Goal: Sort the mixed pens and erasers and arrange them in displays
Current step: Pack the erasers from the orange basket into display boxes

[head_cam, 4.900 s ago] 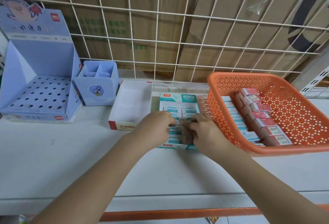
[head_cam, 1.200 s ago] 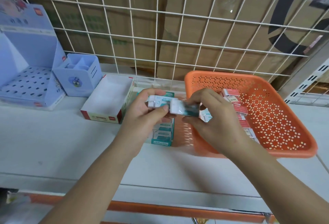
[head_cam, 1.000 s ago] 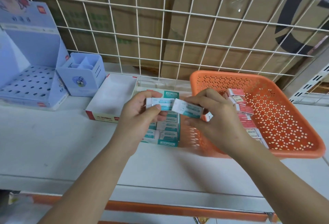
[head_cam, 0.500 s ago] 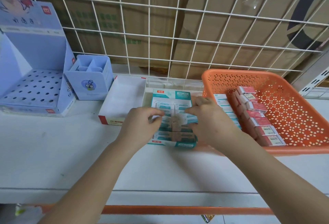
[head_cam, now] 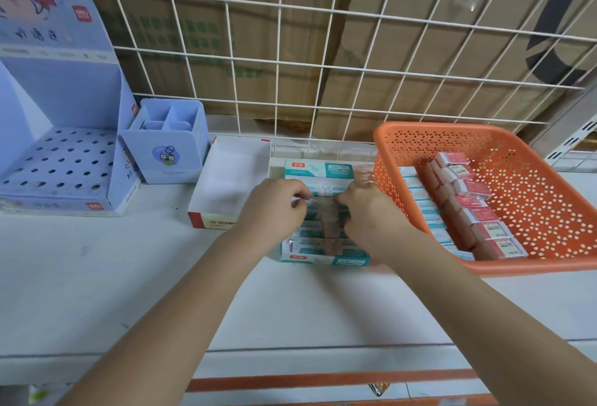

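A teal eraser display box (head_cam: 318, 169) sits at the centre of the white shelf, with rows of teal-and-white erasers (head_cam: 323, 190) inside. My left hand (head_cam: 274, 207) and my right hand (head_cam: 368, 210) are both down over the box. Each has its fingers curled, pinching an eraser at the row near the box's back. My hands hide most of the box's contents. To the right, an orange basket (head_cam: 420, 129) holds a row of teal erasers (head_cam: 426, 208) and a row of pink erasers (head_cam: 475, 205).
An empty white box with red trim (head_cam: 232, 176) stands left of the teal box. Further left are a blue divided pen holder (head_cam: 168, 147) and a blue perforated pen display (head_cam: 61, 160). A white wire grid (head_cam: 290, 66) backs the shelf, with cardboard cartons behind it.
My hands held two teal erasers up in the air a second ago. They have since come down into the teal box with them.
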